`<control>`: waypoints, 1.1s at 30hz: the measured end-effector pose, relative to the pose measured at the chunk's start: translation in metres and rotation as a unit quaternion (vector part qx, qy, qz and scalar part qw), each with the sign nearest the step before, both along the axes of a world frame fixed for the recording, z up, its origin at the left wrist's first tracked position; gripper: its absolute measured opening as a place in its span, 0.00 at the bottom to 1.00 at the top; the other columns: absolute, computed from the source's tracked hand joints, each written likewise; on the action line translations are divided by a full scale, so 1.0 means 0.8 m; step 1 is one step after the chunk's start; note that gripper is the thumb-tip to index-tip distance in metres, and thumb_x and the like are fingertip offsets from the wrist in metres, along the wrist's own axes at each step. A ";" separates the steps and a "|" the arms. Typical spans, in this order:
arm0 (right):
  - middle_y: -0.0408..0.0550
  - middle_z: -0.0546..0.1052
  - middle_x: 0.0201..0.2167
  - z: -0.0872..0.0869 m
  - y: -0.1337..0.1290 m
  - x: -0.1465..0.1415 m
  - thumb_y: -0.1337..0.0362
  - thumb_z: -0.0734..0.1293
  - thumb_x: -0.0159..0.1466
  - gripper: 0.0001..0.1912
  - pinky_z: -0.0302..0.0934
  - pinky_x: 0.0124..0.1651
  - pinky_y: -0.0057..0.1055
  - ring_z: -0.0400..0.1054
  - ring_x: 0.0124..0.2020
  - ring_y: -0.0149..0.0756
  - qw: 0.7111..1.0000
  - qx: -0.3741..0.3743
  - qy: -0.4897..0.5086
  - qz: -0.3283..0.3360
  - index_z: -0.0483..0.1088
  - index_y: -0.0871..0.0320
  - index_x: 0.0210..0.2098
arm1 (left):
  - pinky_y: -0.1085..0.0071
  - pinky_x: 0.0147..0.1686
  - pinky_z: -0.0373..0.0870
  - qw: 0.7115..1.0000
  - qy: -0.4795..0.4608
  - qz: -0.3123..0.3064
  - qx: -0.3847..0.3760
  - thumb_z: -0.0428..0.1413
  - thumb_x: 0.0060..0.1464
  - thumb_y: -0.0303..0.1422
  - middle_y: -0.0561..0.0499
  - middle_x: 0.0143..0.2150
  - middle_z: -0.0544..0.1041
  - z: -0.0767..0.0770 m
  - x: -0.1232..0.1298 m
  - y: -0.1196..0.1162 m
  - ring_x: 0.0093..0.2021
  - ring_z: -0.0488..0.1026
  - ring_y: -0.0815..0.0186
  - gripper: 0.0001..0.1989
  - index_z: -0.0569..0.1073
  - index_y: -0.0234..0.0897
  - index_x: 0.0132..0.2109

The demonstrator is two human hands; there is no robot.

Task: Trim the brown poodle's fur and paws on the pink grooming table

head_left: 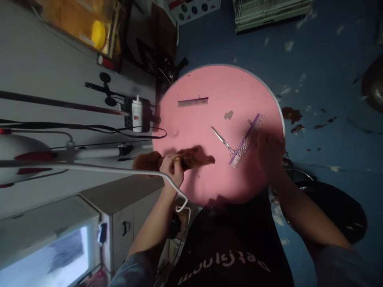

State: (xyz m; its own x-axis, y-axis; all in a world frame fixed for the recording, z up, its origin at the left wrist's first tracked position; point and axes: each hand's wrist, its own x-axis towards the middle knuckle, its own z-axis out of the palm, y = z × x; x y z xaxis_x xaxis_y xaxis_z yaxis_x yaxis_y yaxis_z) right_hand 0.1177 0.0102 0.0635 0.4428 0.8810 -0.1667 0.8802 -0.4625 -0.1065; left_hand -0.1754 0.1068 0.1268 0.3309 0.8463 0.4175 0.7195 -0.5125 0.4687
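Note:
A brown-furred animal (pixel 196 157), by its look a small dog, is at the left edge of the round pink table (pixel 206 187). My left hand (pixel 172 167) is closed around it, with fur showing on both sides of the fist; no head can be made out. Over the right side of the table is my right hand (pixel 269 153), its fingers curled in dark shadow, so what they hold is unclear. Just left of it, a purple-backed metal comb (pixel 243 141) slants across the handles of silver scissors (pixel 221 137). A second comb (pixel 193 102) lies farther back.
A white metal arm (pixel 119 169) crosses in front of my left wrist. A white squeeze bottle (pixel 137 115) stands left of the table. A black stool (pixel 329 211) is at the right, and a wire cage (pixel 269 14) sits on the blue floor behind.

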 end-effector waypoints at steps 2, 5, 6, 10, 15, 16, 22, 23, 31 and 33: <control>0.68 0.72 0.44 0.007 0.005 0.000 0.71 0.52 0.68 0.18 0.54 0.44 0.44 0.65 0.42 0.51 1.000 0.007 -0.014 0.013 0.67 0.69 0.51 | 0.70 0.38 0.71 1.000 -0.003 0.003 -0.005 0.50 0.61 0.29 0.49 0.32 0.77 -0.001 0.001 -0.003 0.35 0.74 0.67 0.09 0.74 0.34 0.35; 0.70 0.72 0.44 0.020 0.021 -0.017 0.71 0.55 0.67 0.17 0.56 0.47 0.47 0.66 0.45 0.53 0.999 -0.008 0.021 0.043 0.69 0.71 0.49 | 0.69 0.39 0.71 1.000 -0.001 0.004 -0.009 0.49 0.61 0.30 0.48 0.33 0.77 -0.002 0.000 -0.006 0.36 0.75 0.66 0.10 0.74 0.34 0.35; 0.69 0.73 0.43 0.023 0.031 -0.028 0.71 0.56 0.66 0.16 0.57 0.47 0.46 0.66 0.46 0.53 0.996 -0.026 0.050 0.065 0.70 0.71 0.47 | 0.69 0.39 0.71 1.000 -0.001 0.004 -0.008 0.49 0.61 0.30 0.48 0.33 0.77 -0.003 0.000 -0.007 0.36 0.75 0.66 0.11 0.74 0.34 0.35; 0.66 0.76 0.39 0.015 0.073 -0.080 0.76 0.54 0.65 0.15 0.62 0.39 0.36 0.72 0.42 0.48 0.979 -0.093 0.143 0.109 0.71 0.70 0.43 | 0.69 0.38 0.71 1.000 -0.011 0.018 -0.009 0.50 0.61 0.32 0.48 0.33 0.77 -0.006 -0.002 -0.006 0.35 0.75 0.66 0.11 0.74 0.34 0.35; 0.66 0.77 0.37 -0.008 0.101 -0.113 0.77 0.55 0.64 0.15 0.65 0.37 0.34 0.75 0.42 0.47 0.969 -0.133 0.196 0.067 0.71 0.71 0.44 | 0.69 0.38 0.71 0.998 -0.038 0.049 0.011 0.50 0.61 0.32 0.49 0.33 0.76 -0.004 -0.002 -0.007 0.35 0.74 0.66 0.10 0.73 0.34 0.34; 0.67 0.77 0.38 -0.010 0.102 -0.114 0.76 0.57 0.64 0.13 0.66 0.37 0.34 0.75 0.42 0.47 0.967 -0.132 0.206 0.063 0.71 0.70 0.43 | 0.69 0.39 0.71 0.998 -0.044 0.052 0.013 0.50 0.61 0.32 0.49 0.33 0.76 -0.003 -0.003 -0.007 0.36 0.74 0.66 0.10 0.73 0.35 0.35; 0.66 0.75 0.42 0.005 0.093 -0.114 0.70 0.55 0.67 0.13 0.64 0.43 0.38 0.72 0.45 0.49 0.976 -0.029 0.211 0.044 0.67 0.67 0.45 | 0.67 0.40 0.71 0.995 -0.043 0.090 0.019 0.49 0.61 0.33 0.49 0.34 0.76 0.003 -0.014 -0.011 0.38 0.75 0.65 0.11 0.73 0.35 0.34; 0.64 0.76 0.41 0.010 0.088 -0.116 0.69 0.54 0.68 0.13 0.63 0.43 0.38 0.72 0.44 0.49 0.973 -0.020 0.227 0.044 0.66 0.67 0.45 | 0.67 0.40 0.71 0.994 -0.046 0.093 0.023 0.49 0.61 0.32 0.49 0.34 0.76 0.005 -0.015 -0.011 0.38 0.75 0.65 0.10 0.72 0.35 0.34; 0.48 0.75 0.33 0.025 0.007 -0.172 0.67 0.54 0.68 0.09 0.60 0.32 0.27 0.71 0.31 0.34 0.737 -0.064 0.673 0.003 0.60 0.58 0.46 | 0.69 0.40 0.70 0.994 -0.054 0.090 0.012 0.49 0.61 0.29 0.50 0.33 0.76 0.012 -0.013 -0.005 0.37 0.74 0.67 0.10 0.73 0.35 0.34; 0.46 0.75 0.34 0.027 -0.016 -0.185 0.69 0.60 0.64 0.14 0.60 0.32 0.26 0.70 0.32 0.32 0.659 -0.084 0.747 0.034 0.60 0.57 0.49 | 0.69 0.40 0.70 0.994 -0.046 0.095 0.005 0.49 0.61 0.30 0.50 0.33 0.76 0.011 -0.012 -0.004 0.37 0.74 0.67 0.10 0.73 0.35 0.34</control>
State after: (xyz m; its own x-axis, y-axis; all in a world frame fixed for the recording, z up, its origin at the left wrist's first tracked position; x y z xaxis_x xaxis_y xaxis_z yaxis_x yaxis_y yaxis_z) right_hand -0.0301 -0.0026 0.0850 -0.3647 0.8045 -0.4689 -0.1285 -0.5422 -0.8303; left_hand -0.1848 0.1034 0.1353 0.1253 0.8853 0.4478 0.7576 -0.3768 0.5329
